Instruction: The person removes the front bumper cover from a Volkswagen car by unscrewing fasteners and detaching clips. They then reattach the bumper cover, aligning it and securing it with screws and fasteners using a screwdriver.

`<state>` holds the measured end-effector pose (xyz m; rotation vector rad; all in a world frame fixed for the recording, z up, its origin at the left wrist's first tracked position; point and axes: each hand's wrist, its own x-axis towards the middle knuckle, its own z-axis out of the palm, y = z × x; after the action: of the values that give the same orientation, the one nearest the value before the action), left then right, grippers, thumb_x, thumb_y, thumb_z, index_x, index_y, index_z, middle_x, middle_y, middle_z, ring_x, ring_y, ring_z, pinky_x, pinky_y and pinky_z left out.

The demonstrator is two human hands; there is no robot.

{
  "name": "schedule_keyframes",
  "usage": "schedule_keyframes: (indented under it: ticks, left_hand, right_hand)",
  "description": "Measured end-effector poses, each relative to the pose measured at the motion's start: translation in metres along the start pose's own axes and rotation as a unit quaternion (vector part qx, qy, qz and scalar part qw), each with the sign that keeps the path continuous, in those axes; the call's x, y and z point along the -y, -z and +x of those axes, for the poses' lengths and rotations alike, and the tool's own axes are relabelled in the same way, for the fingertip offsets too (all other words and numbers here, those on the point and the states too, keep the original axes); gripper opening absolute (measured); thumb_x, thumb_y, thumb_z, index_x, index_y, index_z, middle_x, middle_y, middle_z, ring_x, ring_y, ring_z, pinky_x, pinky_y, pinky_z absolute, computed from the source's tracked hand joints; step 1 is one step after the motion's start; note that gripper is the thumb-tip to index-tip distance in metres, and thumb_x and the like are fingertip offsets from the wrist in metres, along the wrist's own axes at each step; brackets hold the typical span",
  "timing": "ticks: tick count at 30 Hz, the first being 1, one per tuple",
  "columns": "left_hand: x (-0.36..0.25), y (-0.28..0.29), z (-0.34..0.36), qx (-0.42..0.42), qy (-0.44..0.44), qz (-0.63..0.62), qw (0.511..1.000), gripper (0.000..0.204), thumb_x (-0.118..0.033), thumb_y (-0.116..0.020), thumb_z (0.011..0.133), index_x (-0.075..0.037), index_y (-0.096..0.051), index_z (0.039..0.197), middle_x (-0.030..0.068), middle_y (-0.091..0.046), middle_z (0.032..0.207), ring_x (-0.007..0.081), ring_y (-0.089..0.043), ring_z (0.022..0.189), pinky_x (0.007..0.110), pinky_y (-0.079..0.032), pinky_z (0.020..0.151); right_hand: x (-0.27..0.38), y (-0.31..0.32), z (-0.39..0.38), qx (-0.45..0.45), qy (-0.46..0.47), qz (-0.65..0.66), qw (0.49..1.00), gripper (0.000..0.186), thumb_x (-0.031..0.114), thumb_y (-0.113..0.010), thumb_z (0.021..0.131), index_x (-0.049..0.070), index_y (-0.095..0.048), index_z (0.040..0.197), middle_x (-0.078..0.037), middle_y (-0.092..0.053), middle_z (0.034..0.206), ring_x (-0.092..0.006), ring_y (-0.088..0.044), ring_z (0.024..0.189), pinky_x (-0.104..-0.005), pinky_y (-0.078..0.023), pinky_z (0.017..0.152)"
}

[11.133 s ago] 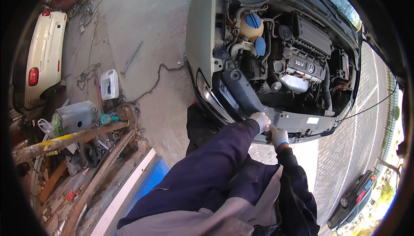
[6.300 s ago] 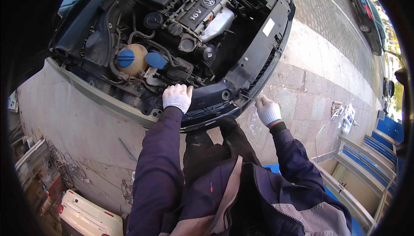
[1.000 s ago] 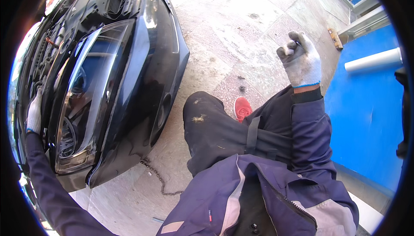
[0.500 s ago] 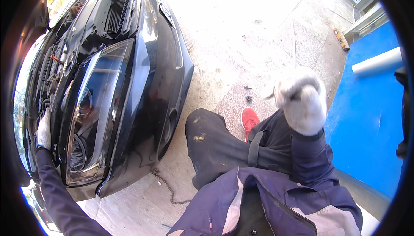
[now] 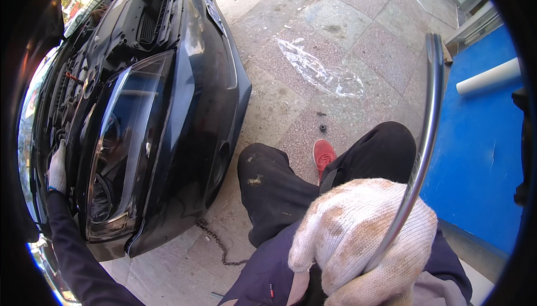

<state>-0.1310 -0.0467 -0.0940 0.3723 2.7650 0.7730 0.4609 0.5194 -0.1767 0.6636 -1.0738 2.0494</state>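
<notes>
My right hand (image 5: 358,228), in a soiled white knit glove, is raised close in front of my chest. Its fingers are closed round a long, curved, shiny metal bar (image 5: 428,121), which rises past the glove and bends toward the upper right. At the far left, my left hand (image 5: 57,169), also gloved in white, lies along the edge of the car's engine bay behind the headlight (image 5: 126,138). Its fingers look stretched out, though their tips are hard to make out. The black car (image 5: 196,133) has its engine bay uncovered.
Clear plastic film (image 5: 319,68) lies on the tiled floor, with a small dark part (image 5: 323,128) near my red shoe (image 5: 323,154). A chain (image 5: 218,242) lies below the bumper. On the right, a white roll (image 5: 486,77) rests on a blue surface (image 5: 470,155).
My right hand has come down and back toward my chest, and the metal bar in it now shows clearly. The floor's glare has faded, revealing the film. My left hand has stayed in place.
</notes>
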Motion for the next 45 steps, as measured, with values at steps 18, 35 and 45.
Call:
schedule_keyframes:
  ticks: [18,35,45]
  left_hand:
    - [-0.014,-0.015,-0.009,-0.004,-0.028,-0.050,0.998,0.065,-0.051,-0.057,0.117,0.005,-0.068,0.148,0.0090,-0.076,0.136,0.0140,-0.068,0.122,0.028,-0.049,0.109]
    - [-0.097,-0.067,-0.061,-0.041,-0.086,0.116,0.989,0.067,-0.053,-0.048,0.119,0.007,-0.073,0.135,0.0187,-0.080,0.120,0.0230,-0.073,0.111,0.034,-0.052,0.102]
    - [-0.121,-0.071,-0.072,-0.034,-0.029,0.169,0.985,0.064,-0.050,-0.045,0.120,0.005,-0.069,0.143,0.0271,-0.074,0.138,0.0360,-0.069,0.130,0.039,-0.049,0.113]
  right_hand:
    - [-0.018,-0.031,0.025,-0.012,0.061,-0.039,0.997,0.035,0.033,-0.091,0.095,0.001,-0.078,0.091,-0.009,-0.070,0.071,-0.0202,-0.064,0.057,-0.0414,-0.062,0.062]
    - [-0.093,0.077,0.019,-0.093,-0.393,-0.316,0.858,0.019,0.010,-0.068,0.106,-0.005,-0.078,0.112,-0.010,-0.078,0.097,-0.0127,-0.074,0.086,-0.0280,-0.059,0.077]
    - [-0.138,0.083,0.015,0.012,-0.338,-0.444,0.830,0.023,0.010,-0.079,0.098,-0.002,-0.081,0.117,-0.015,-0.082,0.109,-0.0189,-0.080,0.099,-0.0332,-0.062,0.090]
